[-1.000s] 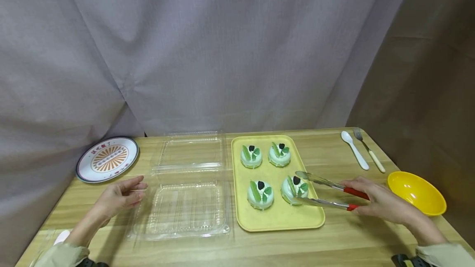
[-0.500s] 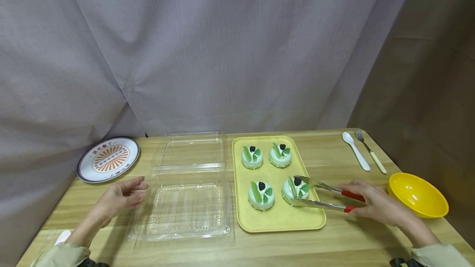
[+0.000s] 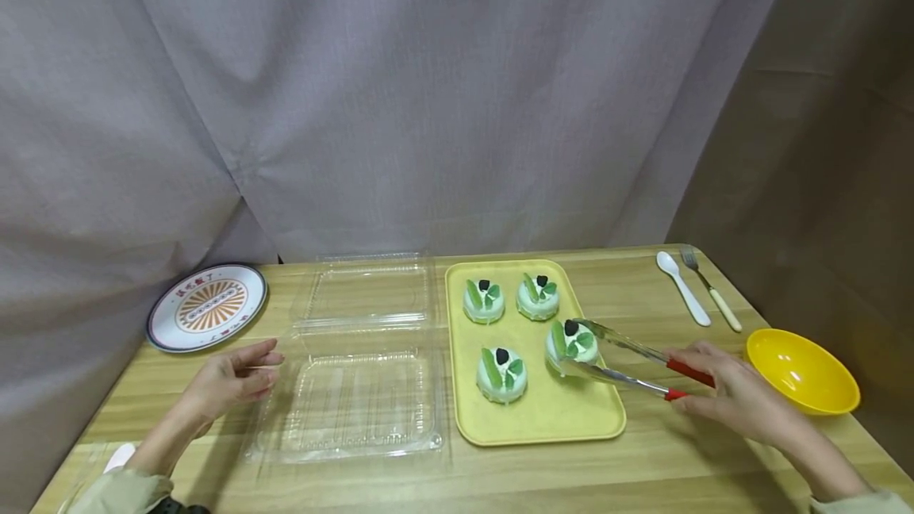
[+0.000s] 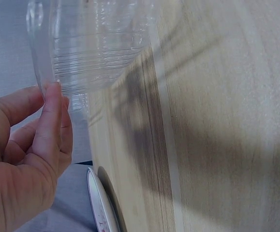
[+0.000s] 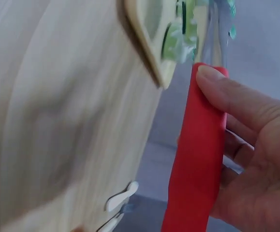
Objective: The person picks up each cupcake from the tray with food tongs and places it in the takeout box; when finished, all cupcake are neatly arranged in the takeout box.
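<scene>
My right hand (image 3: 735, 395) grips red-handled metal tongs (image 3: 628, 377). Their tips hold a pale green round cake (image 3: 571, 346) topped with a dark berry and green leaves, raised over the right side of a yellow tray (image 3: 543, 423). The right wrist view shows the thumb on the red handle (image 5: 195, 150). Three similar cakes sit on the tray, one of them a cake (image 3: 502, 377) just left of the held one. At the left, my left hand (image 3: 228, 379) pinches the edge of an opened clear plastic container (image 3: 357, 403), its rim between thumb and fingers in the left wrist view.
A patterned plate (image 3: 207, 308) lies at the back left. On the right are a white spoon (image 3: 683, 289), a fork (image 3: 710, 289) and a yellow bowl (image 3: 803, 371). Part of a white utensil (image 3: 119, 457) shows beside the left sleeve. A grey curtain (image 3: 457, 101) hangs behind the table.
The tongs have closed around the front right cake and lifted it slightly, shifting it toward the back of the tray. The left hand has stayed in place.
</scene>
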{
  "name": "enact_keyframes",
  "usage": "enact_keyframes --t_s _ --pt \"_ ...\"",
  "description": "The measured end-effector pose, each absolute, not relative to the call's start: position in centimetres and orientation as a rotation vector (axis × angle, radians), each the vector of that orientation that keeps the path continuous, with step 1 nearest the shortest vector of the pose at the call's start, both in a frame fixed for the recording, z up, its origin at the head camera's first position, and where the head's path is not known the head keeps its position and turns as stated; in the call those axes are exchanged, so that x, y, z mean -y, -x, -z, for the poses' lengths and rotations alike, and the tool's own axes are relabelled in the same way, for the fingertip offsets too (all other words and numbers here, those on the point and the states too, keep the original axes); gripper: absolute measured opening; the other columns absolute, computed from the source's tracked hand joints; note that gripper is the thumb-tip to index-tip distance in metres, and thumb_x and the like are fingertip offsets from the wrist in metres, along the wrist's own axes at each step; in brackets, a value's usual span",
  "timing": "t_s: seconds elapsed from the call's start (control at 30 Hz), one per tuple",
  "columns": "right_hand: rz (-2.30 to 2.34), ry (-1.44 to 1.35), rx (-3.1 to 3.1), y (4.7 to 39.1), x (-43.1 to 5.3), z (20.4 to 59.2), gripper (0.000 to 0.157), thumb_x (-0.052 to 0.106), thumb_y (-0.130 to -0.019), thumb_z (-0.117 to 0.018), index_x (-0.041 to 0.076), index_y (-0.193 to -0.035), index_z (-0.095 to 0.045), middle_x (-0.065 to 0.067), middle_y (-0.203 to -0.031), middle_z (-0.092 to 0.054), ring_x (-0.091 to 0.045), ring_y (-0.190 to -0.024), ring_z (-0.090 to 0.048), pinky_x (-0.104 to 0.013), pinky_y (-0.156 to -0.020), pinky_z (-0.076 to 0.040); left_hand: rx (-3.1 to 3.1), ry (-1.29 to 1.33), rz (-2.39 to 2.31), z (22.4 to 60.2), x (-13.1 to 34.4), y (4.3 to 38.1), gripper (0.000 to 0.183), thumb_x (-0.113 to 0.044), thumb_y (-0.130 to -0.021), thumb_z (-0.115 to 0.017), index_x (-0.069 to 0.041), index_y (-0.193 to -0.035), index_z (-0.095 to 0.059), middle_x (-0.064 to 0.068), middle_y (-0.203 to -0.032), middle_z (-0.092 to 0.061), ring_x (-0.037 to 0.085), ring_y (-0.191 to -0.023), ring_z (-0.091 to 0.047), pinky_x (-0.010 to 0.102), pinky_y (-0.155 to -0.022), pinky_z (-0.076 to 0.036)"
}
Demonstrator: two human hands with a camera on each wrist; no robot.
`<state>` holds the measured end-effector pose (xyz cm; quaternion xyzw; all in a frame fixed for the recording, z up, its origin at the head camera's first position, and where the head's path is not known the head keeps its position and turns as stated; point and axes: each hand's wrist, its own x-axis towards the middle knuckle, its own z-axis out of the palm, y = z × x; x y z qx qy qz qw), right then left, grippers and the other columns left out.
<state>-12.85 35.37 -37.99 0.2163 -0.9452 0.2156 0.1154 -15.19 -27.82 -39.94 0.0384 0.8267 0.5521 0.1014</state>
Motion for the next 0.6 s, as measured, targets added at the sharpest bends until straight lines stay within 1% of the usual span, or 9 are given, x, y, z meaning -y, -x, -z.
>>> enact_keyframes --t_s 0.1,0.27,0.37,0.47,0.53,0.6 --pt "-0.659 -0.590 2.764 12.7 -34.4 37.1 0.060 0.004 -0.066 -0.086 -0.006 -0.121 -0.063 -0.009 -0.102 -0.060 0.008 -0.078 -0.041 -0.016 -0.055 -0.035 -2.441 -0.107 -1.629 39.9 27.8 15.2 0.065 0.003 -0.092 -0.061 0.021 -0.142 -0.024 0.027 -0.123 -0.059 -0.003 -0.084 -0.062 0.018 -0.077 -0.062" --pt "-0.705 -0.584 2.731 13.2 -30.7 36.0 0.059 0.006 -0.068 -0.086 -0.002 -0.123 -0.065 -0.002 -0.100 -0.058 0.006 -0.074 -0.038 -0.017 -0.050 -0.032 -2.449 -0.063 -1.641 39.9 28.5 14.4 0.065 0.003 -0.092 -0.060 0.021 -0.142 -0.024 0.022 -0.121 -0.060 -0.003 -0.085 -0.061 0.017 -0.078 -0.062" --pt "-0.792 -0.651 2.706 13.1 -27.7 35.7 0.060 0.006 -0.069 -0.085 -0.001 -0.125 -0.064 0.002 -0.096 -0.055 0.004 -0.069 -0.035 -0.017 -0.047 -0.029 -2.458 -0.045 -1.639 39.9 28.5 14.2 0.064 0.004 -0.092 -0.059 0.021 -0.142 -0.024 0.026 -0.122 -0.059 -0.004 -0.085 -0.061 0.017 -0.078 -0.062" --pt "-0.868 -0.739 2.686 12.8 -24.4 35.8 0.058 0.008 -0.070 -0.085 0.004 -0.125 -0.065 0.007 -0.095 -0.055 0.005 -0.071 -0.037 -0.015 -0.050 -0.033 -2.457 -0.072 -1.644 39.8 28.1 14.5 0.062 0.005 -0.093 -0.057 0.021 -0.143 -0.025 0.033 -0.124 -0.055 -0.004 -0.085 -0.061 0.018 -0.077 -0.062" --pt "-0.920 -0.796 2.676 12.6 -22.0 35.9 0.057 0.008 -0.070 -0.085 0.007 -0.124 -0.067 0.009 -0.094 -0.055 0.005 -0.074 -0.040 -0.014 -0.054 -0.036 -2.449 -0.087 -1.660 39.8 27.7 14.9 0.061 0.005 -0.093 -0.056 0.021 -0.143 -0.026 0.034 -0.124 -0.054 -0.003 -0.084 -0.061 0.018 -0.077 -0.062" --pt "-0.959 -0.856 2.668 12.6 -19.4 36.0 0.054 0.009 -0.071 -0.085 0.011 -0.122 -0.068 0.010 -0.093 -0.055 0.004 -0.077 -0.042 -0.015 -0.057 -0.039 -2.441 -0.090 -1.676 39.8 27.5 15.1 0.060 0.005 -0.093 -0.056 0.021 -0.143 -0.026 0.031 -0.122 -0.056 -0.003 -0.083 -0.061 0.018 -0.075 -0.062"
